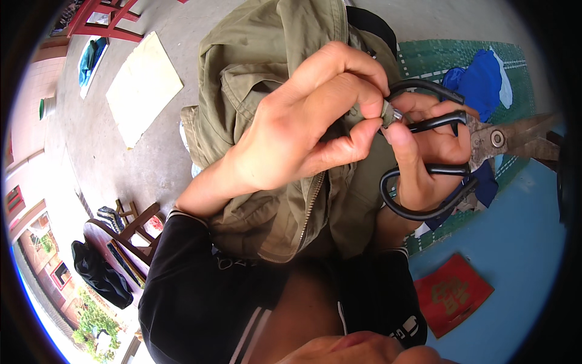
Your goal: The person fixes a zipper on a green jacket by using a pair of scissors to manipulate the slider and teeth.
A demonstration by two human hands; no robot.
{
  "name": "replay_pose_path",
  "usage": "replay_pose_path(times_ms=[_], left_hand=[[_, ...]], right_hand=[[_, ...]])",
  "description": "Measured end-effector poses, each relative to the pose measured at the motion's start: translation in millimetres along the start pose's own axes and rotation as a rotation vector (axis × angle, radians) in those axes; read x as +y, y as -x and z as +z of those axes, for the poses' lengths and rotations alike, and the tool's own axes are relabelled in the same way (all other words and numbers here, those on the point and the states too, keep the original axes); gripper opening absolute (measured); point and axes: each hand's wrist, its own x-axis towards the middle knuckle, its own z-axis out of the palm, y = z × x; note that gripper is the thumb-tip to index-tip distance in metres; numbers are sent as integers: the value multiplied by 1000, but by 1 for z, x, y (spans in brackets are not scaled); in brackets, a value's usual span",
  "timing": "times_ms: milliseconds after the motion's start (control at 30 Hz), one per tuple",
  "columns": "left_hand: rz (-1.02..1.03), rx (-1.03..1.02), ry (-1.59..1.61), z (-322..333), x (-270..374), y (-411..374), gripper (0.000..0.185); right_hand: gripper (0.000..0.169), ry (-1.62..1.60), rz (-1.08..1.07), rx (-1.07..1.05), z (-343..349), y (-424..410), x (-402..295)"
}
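Observation:
An olive-green jacket (259,86) lies bunched in front of me, with a metal zipper (313,204) along one edge. Between finger and thumb, my left hand (295,123) pinches a small green fabric end (388,114) of it. A small shiny metal piece (397,114) sits at that end, its exact kind unclear. My right hand (427,145) has its thumb and fingers at the same spot. Scissors (493,136) with black-coated handles hang on the right hand, its fingers through the loops. Their worn blades point right, away from the jacket.
To the right, a green patterned mat (468,54) bears blue cloth (479,84). Red paper (454,295) with gold writing lies on a blue surface (523,236). A pale sheet (144,88) and red wooden furniture (107,20) are at left, above a round stool with dark cloth (97,273).

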Motion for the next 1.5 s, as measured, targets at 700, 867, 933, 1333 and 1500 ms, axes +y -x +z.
replay_pose_path(times_ms=[700, 867, 933, 1333, 1500], left_hand=[[-387, -1, -25, -9, 32, -9, 17], [-355, 11, 47, -13, 23, 3, 18], [-474, 31, 157, -15, 22, 5, 13], [-585, -46, 782, -10, -14, 6, 10], [-551, -16, 623, -11, -7, 4, 7]], right_hand=[[31, 158, -118, 237, 31, -12, 10], [32, 420, -165, 152, 34, -7, 17], [32, 425, -156, 98, 29, -6, 17], [35, 4, 45, 165, 18, -4, 45], [33, 89, -18, 241, 14, -2, 51]])
